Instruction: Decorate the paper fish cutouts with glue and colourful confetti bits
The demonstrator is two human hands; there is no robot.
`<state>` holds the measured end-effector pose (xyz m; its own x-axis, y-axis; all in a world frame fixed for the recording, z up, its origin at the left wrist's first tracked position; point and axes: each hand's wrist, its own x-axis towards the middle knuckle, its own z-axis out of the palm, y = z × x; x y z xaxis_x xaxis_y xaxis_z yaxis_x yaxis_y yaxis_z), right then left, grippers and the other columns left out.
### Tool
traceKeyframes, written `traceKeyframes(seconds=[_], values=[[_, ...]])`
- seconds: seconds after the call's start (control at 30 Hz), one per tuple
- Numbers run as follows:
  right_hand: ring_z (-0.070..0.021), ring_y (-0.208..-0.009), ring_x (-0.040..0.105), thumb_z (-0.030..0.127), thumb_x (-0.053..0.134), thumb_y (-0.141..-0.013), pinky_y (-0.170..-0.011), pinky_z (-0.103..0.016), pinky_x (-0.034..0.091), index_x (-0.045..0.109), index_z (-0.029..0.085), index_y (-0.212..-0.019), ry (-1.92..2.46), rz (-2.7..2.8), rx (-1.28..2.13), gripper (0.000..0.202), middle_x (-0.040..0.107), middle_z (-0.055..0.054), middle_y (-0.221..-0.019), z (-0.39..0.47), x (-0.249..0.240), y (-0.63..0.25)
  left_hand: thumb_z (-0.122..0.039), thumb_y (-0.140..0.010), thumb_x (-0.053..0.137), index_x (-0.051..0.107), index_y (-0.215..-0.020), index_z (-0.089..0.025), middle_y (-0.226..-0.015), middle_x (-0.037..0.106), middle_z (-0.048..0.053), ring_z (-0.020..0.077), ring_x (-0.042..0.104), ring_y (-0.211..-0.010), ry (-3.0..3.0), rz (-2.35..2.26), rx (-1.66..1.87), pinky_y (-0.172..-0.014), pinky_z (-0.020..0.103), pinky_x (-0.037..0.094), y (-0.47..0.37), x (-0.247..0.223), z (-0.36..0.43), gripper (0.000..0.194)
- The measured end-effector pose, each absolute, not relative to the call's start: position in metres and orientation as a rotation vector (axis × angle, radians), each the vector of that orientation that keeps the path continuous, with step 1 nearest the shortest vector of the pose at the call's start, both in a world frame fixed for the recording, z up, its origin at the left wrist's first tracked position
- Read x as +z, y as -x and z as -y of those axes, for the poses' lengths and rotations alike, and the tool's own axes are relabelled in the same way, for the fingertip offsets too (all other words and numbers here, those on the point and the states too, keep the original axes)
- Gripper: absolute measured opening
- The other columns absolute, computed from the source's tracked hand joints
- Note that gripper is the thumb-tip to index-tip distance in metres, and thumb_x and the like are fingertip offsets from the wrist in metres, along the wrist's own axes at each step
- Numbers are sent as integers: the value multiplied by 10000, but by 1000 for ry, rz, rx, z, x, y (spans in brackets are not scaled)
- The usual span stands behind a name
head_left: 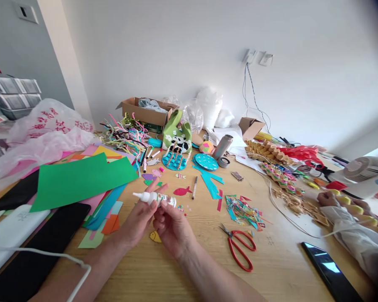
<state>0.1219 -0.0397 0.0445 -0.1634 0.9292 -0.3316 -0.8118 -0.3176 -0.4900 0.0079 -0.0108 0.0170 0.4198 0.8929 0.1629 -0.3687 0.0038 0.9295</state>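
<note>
A small white glue bottle [151,196] with a pointed nozzle lies sideways between my hands, nozzle to the left. My left hand [140,224] has its thumb against the bottle, and some of its fingers stretch out behind. At the other end, my right hand [174,230] pinches the bottle between thumb and curled fingers. Just beyond are paper fish: a red fish [182,191], a purple fish [147,177] and a green one partly hidden by my fingers. A yellow fish [155,237] sits below the hands, partly covered. Tiny coloured dots [182,208] lie beside the bottle.
Red-handled scissors [242,247] and a phone [329,268] lie to the right. Paper scraps [244,209] are heaped near a cable. Green paper sheets [82,180] cover the left side. A co-worker's hand [329,199] is at the far right. A steel flask [223,147] leans behind.
</note>
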Motion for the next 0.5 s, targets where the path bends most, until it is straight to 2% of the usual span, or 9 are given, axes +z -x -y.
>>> traceKeyframes(seconds=[0.07, 0.1, 0.17, 0.23, 0.27, 0.33, 0.5], values=[[-40, -493, 471, 242, 859, -582, -456, -136, 384, 569, 197, -806, 716, 284, 1636, 370, 562, 80, -606, 27, 54, -132, -672, -883, 468, 301, -1477, -256, -1394, 539, 138, 283, 541, -1248, -1365, -627, 1149, -1001, 467, 461, -8, 13, 11, 744], [-50, -515, 496, 263, 836, -602, -492, -153, 421, 561, 209, -829, 714, 322, 1557, 361, 578, 78, -636, 20, 60, -139, -620, -907, 474, 317, -1467, -240, -1395, 532, 142, 279, 513, -1276, -1514, -726, 1162, -1032, 471, 434, -9, 12, 12, 695], [-80, -574, 554, 309, 775, -650, -559, -199, 475, 529, 227, -826, 736, 454, 1375, 313, 600, 68, -679, 3, 68, -155, -465, -942, 502, 460, -1361, -227, -1296, 589, 130, 272, 530, -1219, -1875, -1020, 1185, -1028, 483, 421, -10, 11, 17, 484], [-124, -683, 618, 315, 743, -660, -645, -260, 517, 524, 226, -822, 767, 588, 1213, 287, 644, 33, -772, -12, 68, -169, -356, -941, 509, 620, -1149, -225, -1136, 644, 106, 279, 555, -1106, -2263, -1176, 1061, -970, 486, 446, -10, 11, 23, 269], [-142, -727, 632, 308, 746, -648, -690, -290, 530, 526, 220, -814, 785, 640, 1154, 289, 655, 18, -804, -18, 64, -175, -326, -936, 512, 654, -1079, -225, -1079, 655, 100, 284, 561, -1054, -2413, -1240, 974, -942, 490, 456, -11, 11, 26, 226], [-158, -775, 635, 296, 760, -627, -743, -319, 532, 536, 206, -803, 837, 731, 1097, 299, 651, 8, -811, -28, 51, -183, -345, -910, 558, 684, -1055, -208, -1051, 656, 119, 314, 559, -1024, -2599, -1381, 788, -889, 504, 471, -11, 11, 30, 236], [-119, -678, 560, 372, 762, -691, -648, -257, 472, 565, 182, -823, 1101, 981, 976, 303, 590, 33, -733, -34, 11, -182, -447, -883, 592, 671, -1195, -190, -1102, 646, 170, 356, 557, -1022, -2735, -1557, 507, -836, 513, 479, -11, 7, 31, 411]])
